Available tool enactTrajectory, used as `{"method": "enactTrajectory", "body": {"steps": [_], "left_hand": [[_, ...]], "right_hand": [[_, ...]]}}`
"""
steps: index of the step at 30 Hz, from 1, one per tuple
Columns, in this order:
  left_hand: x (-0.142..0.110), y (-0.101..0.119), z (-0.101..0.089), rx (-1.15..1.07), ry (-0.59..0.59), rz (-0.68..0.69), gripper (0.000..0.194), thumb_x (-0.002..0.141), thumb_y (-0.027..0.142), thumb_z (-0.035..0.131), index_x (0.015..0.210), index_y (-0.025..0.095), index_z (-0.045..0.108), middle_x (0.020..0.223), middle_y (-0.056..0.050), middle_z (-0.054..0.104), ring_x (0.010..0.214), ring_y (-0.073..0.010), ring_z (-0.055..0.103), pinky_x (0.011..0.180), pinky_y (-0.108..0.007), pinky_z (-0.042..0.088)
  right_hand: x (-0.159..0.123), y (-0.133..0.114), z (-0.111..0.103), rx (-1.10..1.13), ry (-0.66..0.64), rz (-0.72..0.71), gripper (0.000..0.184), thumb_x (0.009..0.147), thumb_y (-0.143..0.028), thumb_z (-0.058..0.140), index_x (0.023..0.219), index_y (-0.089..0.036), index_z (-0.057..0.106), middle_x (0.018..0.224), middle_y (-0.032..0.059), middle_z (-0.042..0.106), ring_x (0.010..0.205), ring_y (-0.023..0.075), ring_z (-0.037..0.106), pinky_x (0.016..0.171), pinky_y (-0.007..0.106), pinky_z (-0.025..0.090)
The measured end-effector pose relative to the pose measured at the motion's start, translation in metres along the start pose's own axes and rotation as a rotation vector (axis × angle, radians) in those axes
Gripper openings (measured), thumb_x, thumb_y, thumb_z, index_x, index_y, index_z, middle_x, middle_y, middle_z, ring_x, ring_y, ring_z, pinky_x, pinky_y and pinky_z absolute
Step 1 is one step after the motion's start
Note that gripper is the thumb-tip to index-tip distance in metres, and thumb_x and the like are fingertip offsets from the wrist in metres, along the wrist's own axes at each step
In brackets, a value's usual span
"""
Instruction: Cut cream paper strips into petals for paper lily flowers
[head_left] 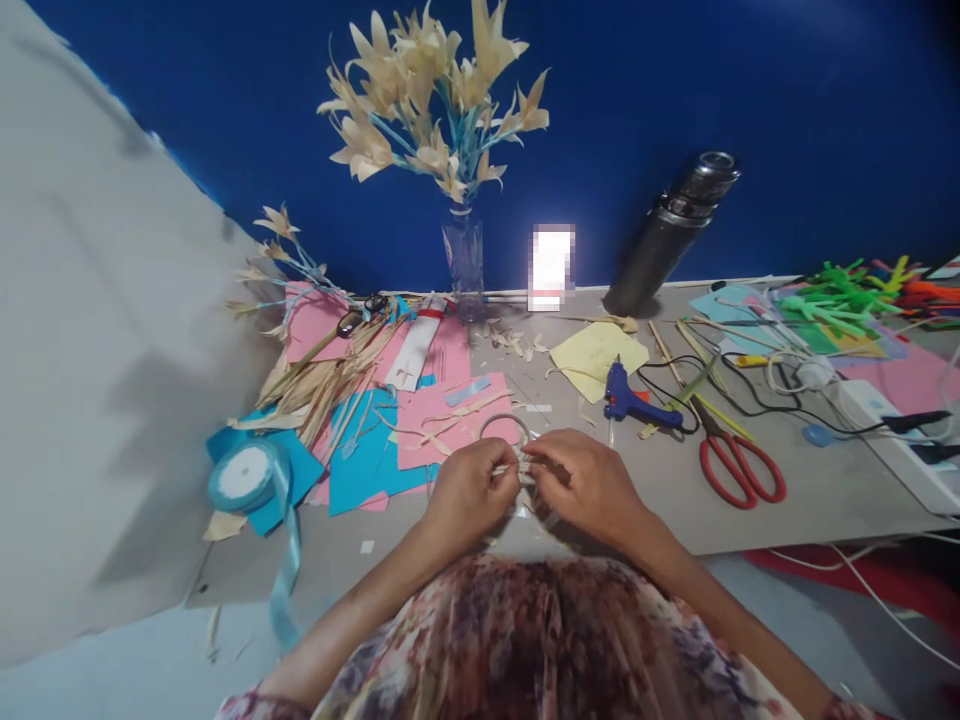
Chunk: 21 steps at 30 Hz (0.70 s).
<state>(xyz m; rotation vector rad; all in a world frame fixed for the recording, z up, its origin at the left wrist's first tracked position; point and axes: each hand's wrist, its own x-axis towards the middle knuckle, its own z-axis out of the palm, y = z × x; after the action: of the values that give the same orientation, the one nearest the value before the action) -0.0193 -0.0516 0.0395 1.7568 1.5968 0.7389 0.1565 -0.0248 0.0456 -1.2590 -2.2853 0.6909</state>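
Observation:
My left hand [480, 480] and my right hand [581, 480] meet at the front middle of the table, fingertips nearly touching. Both are closed in a pinch on a thin pale strip [524, 468], mostly hidden by the fingers, so its exact kind cannot be made out. Just beyond the fingertips shows the curved rim of a grey ring [504, 418], partly covered by my hands. Pink paper [420, 440] with pale curled strips on it lies left of the ring. To the right of my right hand are a blue glue gun [637, 405] and red-handled scissors [739, 465].
A glass vase [465, 260] of cream handmade flowers stands at the back, with a dark flask [667, 240] to its right. Light blue ribbon [244, 478] hangs over the left front edge. Cables, a white power strip [900, 430] and green pipe cleaners [847, 300] crowd the right.

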Motion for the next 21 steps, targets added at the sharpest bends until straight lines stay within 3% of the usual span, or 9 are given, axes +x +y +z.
{"method": "enactTrajectory", "body": {"steps": [3,9,12,15,18,21], "left_hand": [[-0.003,0.0,0.004,0.046,0.017,-0.018,0.012,0.077,0.019,0.052,0.065,0.019,0.055,0.064,0.0,0.06,0.06,-0.0134,0.052,0.058,-0.024,0.033],[-0.011,0.002,0.009,0.04,0.066,-0.028,0.017,0.081,0.019,0.051,0.066,0.019,0.06,0.065,-0.001,0.065,0.061,-0.0135,0.056,0.059,-0.024,0.034],[-0.012,0.002,0.008,-0.003,0.084,-0.057,0.017,0.079,0.018,0.052,0.065,0.018,0.061,0.063,-0.001,0.065,0.06,-0.0136,0.057,0.06,-0.024,0.035],[-0.009,0.001,0.005,-0.03,0.127,-0.111,0.016,0.077,0.018,0.053,0.063,0.018,0.06,0.062,0.0,0.065,0.06,-0.0135,0.057,0.06,-0.024,0.035],[-0.007,0.001,0.003,-0.031,0.135,-0.107,0.016,0.077,0.018,0.053,0.063,0.018,0.06,0.062,0.0,0.064,0.06,-0.0135,0.056,0.06,-0.024,0.035],[-0.007,0.001,0.004,-0.045,0.099,-0.058,0.015,0.077,0.018,0.053,0.064,0.018,0.06,0.063,0.0,0.064,0.06,-0.0129,0.055,0.059,-0.024,0.035]], "right_hand": [[0.002,-0.004,0.005,-0.09,-0.041,-0.009,0.02,0.083,-0.015,0.056,0.079,-0.023,0.074,0.081,0.0033,0.075,0.08,0.02,0.067,0.072,0.028,0.041],[-0.002,-0.004,0.015,-0.23,0.058,0.109,0.021,0.085,-0.02,0.055,0.066,-0.021,0.066,0.069,0.0035,0.071,0.067,0.0181,0.063,0.06,0.028,0.031],[-0.007,0.01,0.011,-0.238,0.05,0.17,0.021,0.086,-0.02,0.054,0.07,-0.021,0.067,0.073,0.0038,0.073,0.07,0.019,0.064,0.06,0.028,0.032],[-0.009,0.023,0.0,-0.182,0.074,0.246,0.019,0.086,-0.018,0.053,0.092,-0.021,0.071,0.086,0.0044,0.076,0.078,0.0208,0.067,0.065,0.028,0.039],[-0.008,0.024,-0.008,-0.02,0.089,0.157,0.036,0.083,-0.016,0.055,0.117,-0.02,0.066,0.106,0.0065,0.074,0.095,0.0215,0.067,0.081,0.03,0.045],[-0.002,0.014,-0.006,0.058,0.008,-0.039,0.029,0.084,-0.018,0.06,0.111,-0.021,0.069,0.11,0.0072,0.073,0.103,0.0227,0.064,0.091,0.033,0.045]]}}
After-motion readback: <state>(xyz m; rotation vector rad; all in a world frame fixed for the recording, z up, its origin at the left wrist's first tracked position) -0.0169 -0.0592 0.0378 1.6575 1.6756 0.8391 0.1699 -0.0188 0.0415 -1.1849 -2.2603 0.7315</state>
